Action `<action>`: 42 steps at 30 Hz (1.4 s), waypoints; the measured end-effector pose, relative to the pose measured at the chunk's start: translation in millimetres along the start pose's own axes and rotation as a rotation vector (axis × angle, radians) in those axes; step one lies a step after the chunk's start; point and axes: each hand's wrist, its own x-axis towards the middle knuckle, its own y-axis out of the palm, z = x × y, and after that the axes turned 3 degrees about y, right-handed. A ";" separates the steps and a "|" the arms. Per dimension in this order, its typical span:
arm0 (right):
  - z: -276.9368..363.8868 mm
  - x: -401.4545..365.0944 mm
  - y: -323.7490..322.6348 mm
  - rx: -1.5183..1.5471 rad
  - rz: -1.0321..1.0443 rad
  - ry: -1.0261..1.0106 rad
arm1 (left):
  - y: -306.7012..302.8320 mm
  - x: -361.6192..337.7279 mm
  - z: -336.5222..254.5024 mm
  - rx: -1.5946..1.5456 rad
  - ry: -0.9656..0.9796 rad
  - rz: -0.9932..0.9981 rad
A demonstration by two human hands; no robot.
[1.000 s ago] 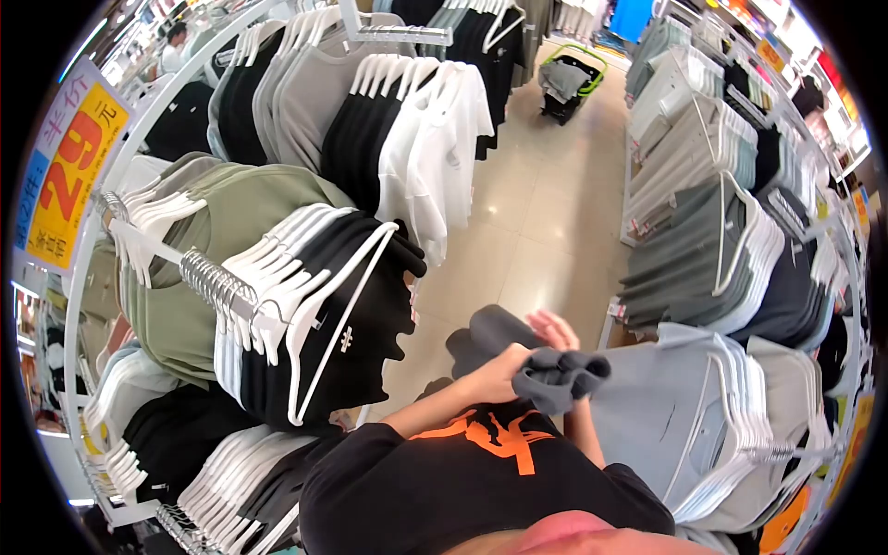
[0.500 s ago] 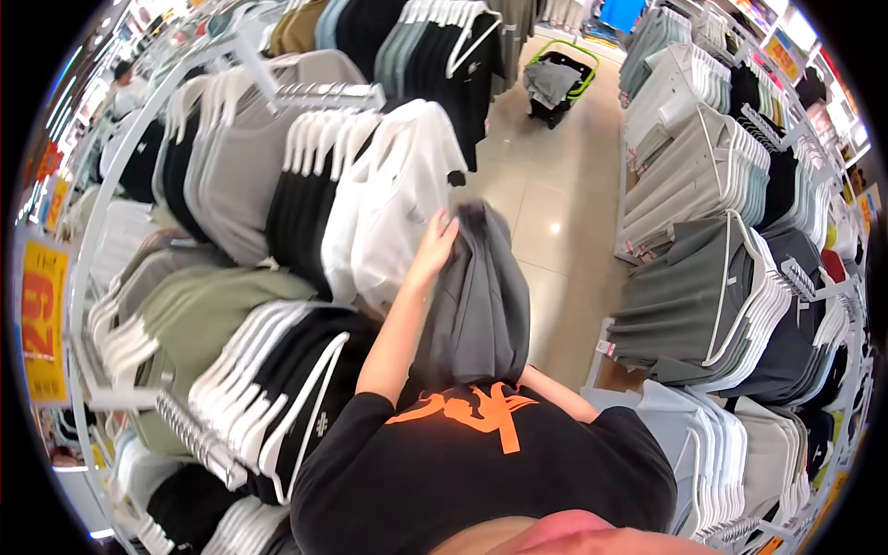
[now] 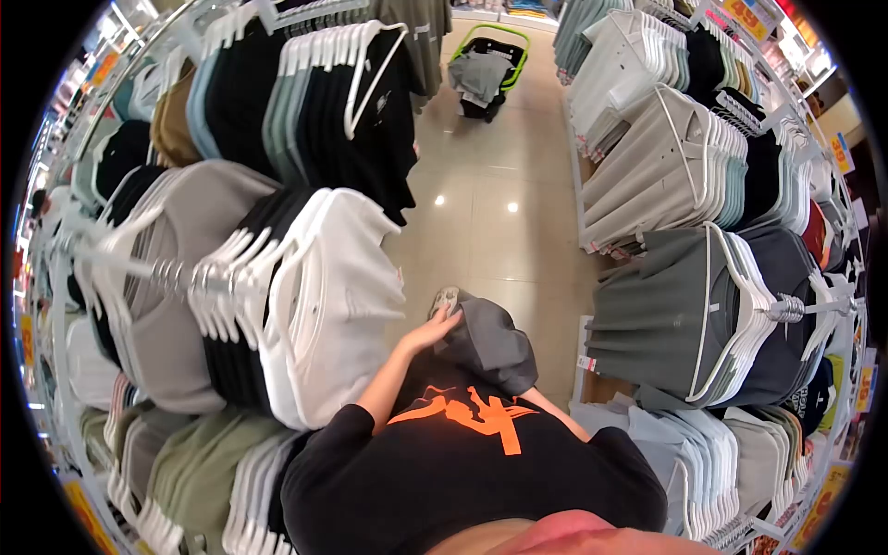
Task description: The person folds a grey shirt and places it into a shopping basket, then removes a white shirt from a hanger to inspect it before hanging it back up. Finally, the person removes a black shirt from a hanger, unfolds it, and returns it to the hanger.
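Note:
A dark grey garment [image 3: 486, 342] is bunched in front of my body, low over the aisle. My left hand [image 3: 435, 331] is at its left edge, with the fingers closed on the cloth. My right forearm [image 3: 558, 413] reaches in under the garment's right end, and the cloth hides that hand and its fingers. Just beyond my left fingertips, a small pale patterned thing [image 3: 445, 298], perhaps a shoe, shows beside the garment. White shirts [image 3: 342, 287] on hangers are the nearest rack clothes to my left hand.
Racks of hanging clothes line both sides, with grey shirts [image 3: 647, 305] at right and olive ones [image 3: 208, 462] at lower left. A metal rack arm [image 3: 176, 273] juts out at left. Up the tiled aisle [image 3: 499, 222] stands a green-rimmed basket [image 3: 481, 69] holding grey cloth.
The grey garment is lower, closer to my body and more bunched. My left hand has come down with it. The view has shifted, so the left racks and basket appear in different places.

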 end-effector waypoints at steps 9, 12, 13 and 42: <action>-48.4 155.1 -34.3 -0.071 -0.186 0.144 | -79.1 140.1 -148.8 0.339 -0.052 0.755; -68.0 207.5 -55.2 -0.098 -0.234 0.164 | -106.9 185.5 -184.9 0.318 -0.058 0.808; -74.3 223.2 -63.1 -0.104 -0.248 0.173 | -115.4 205.6 -181.8 0.293 0.006 0.826; -296.9 643.0 -205.8 0.054 -0.244 0.260 | -239.1 582.3 -346.5 0.194 0.292 -0.199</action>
